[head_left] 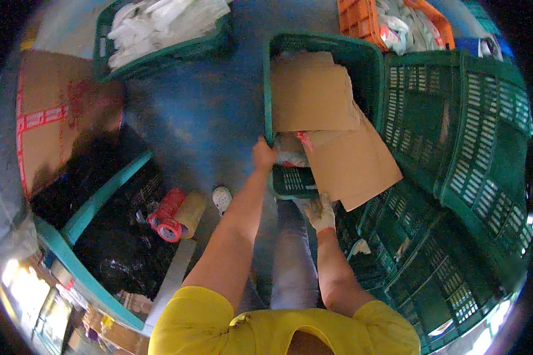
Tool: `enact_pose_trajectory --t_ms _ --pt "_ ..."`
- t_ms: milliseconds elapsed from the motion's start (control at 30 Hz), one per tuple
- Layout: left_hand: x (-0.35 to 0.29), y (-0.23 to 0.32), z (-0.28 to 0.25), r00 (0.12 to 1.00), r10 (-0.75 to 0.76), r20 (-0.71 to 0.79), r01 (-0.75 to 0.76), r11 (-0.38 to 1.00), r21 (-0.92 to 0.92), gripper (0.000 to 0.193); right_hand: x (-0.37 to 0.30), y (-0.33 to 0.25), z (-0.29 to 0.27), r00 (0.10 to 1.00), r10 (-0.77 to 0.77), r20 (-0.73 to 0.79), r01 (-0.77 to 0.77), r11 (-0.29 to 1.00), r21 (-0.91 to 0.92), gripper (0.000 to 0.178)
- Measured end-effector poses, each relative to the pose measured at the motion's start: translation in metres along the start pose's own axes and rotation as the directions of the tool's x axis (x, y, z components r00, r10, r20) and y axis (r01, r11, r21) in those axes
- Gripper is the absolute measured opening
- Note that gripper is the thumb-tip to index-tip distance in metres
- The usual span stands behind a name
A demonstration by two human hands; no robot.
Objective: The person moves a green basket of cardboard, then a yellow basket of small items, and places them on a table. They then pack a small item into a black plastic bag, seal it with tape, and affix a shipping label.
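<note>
A green plastic crate [324,39] stands in front of me, with flattened cardboard sheets [314,97] in it. One cardboard piece [352,165] leans out over its near right side. My bare left hand [265,154] is closed round the crate's left rim. Lower and to the right, my right hand [321,214], in a pale glove, is closed at the near rim, against the corner of the leaning cardboard. Its fingertips are partly hidden. A bit of red tape and some clear plastic show under the sheets.
Green crates [423,112] stack up along my right. Another green crate [160,58] with white material stands far left, an orange crate [357,22] with plastic bags far right. Left are a large cardboard box [53,112], tape rolls [170,213] and a teal frame [103,198].
</note>
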State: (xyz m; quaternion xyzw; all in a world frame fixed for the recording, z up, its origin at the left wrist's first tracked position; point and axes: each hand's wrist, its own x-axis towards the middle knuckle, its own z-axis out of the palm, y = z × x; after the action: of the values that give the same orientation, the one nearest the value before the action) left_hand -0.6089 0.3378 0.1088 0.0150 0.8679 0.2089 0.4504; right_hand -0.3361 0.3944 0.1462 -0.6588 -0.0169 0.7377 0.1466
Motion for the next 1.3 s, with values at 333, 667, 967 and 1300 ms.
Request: enact_pose_trajectory --t_ms 333,667,967,1300 --pt "0.019 -0.021 -0.013 0.969 0.235 0.077 -0.243 0.962 0.121 0.049 0.012 0.032 0.033 0.975 -0.203 -0.086 0.198 0.978 -0.068 0.019" --pt "-0.015 -0.09 0.01 0.949 0.305 0.077 -0.22 0.818 -0.532 0.033 0.039 0.039 0.003 0.882 -0.456 -0.117 0.401 0.857 -0.323 0.028" --pt "-0.073 -0.18 0.008 0.802 -0.486 0.347 0.532 0.846 -0.044 0.05 -0.004 0.067 -0.035 0.915 -0.403 -0.032 0.369 0.864 -0.343 0.037" --pt "0.13 0.028 -0.168 0.597 0.802 0.024 -0.527 0.37 0.765 0.087 -0.003 0.063 -0.023 0.841 -0.491 -0.227 0.342 0.808 -0.481 0.069"
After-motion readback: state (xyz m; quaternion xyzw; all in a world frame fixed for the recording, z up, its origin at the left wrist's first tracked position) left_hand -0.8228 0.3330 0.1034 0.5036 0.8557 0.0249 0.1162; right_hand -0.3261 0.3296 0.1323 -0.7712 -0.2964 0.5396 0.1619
